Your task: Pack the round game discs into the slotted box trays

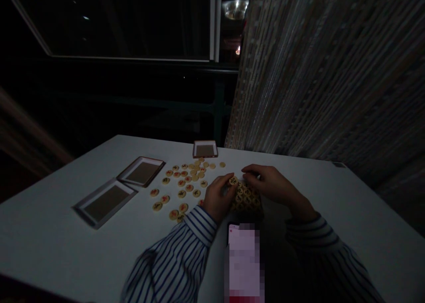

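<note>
My left hand (217,196) pinches a round Chinese chess piece (233,180) with a dark character between thumb and fingers. Just right of it, my right hand (265,181) is held over the table with its thumb and fingers slightly apart and nothing visible in them. Below and between both hands sits a compact block of round character faces (245,199); in the dim light I cannot tell whether it is stacked pieces or a patterned box. Loose pieces (181,183), some marked red, some dark and some blank side up, lie scattered to the left.
Two shallow open trays (141,171) (104,201) lie at the left, and a smaller tray (205,149) stands near the far edge. A lit phone (244,263) lies in front of me on the white table (345,219). A string curtain (318,72) hangs behind the table at right.
</note>
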Available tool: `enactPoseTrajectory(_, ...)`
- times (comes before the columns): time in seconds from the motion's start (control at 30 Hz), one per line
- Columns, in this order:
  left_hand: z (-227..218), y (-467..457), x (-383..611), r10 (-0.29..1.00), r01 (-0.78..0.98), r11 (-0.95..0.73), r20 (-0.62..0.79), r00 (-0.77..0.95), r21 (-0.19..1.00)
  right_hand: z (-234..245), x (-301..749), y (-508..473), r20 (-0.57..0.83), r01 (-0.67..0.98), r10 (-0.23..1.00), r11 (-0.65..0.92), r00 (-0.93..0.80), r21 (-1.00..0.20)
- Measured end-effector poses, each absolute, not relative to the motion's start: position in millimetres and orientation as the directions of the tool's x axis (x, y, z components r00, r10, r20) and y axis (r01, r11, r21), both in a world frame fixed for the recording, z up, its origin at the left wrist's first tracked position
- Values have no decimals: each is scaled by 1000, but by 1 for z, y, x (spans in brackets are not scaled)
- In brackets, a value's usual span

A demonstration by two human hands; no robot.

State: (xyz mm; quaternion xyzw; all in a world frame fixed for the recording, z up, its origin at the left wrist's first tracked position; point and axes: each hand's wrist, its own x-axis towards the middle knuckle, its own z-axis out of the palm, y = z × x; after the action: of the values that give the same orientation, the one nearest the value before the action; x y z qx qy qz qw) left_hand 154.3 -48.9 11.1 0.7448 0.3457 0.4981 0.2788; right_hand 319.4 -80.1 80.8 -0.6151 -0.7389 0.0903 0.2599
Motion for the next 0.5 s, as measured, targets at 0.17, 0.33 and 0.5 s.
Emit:
enactPoseTrajectory(0.17,2,-48,155,801,247,-593,530,280,766,78,318,-79,255,823,959,244,-125,-513)
enactPoseTrajectory(0.33,2,-51,155,838,254,-532,458,298,808,77,316,-80,235,799,960,260,-153,-542)
enactPoseTrajectory(0.5,4,-53,155,850,262,-507,426,311,821,76,314,-80,217,780,959,274,-180,-563)
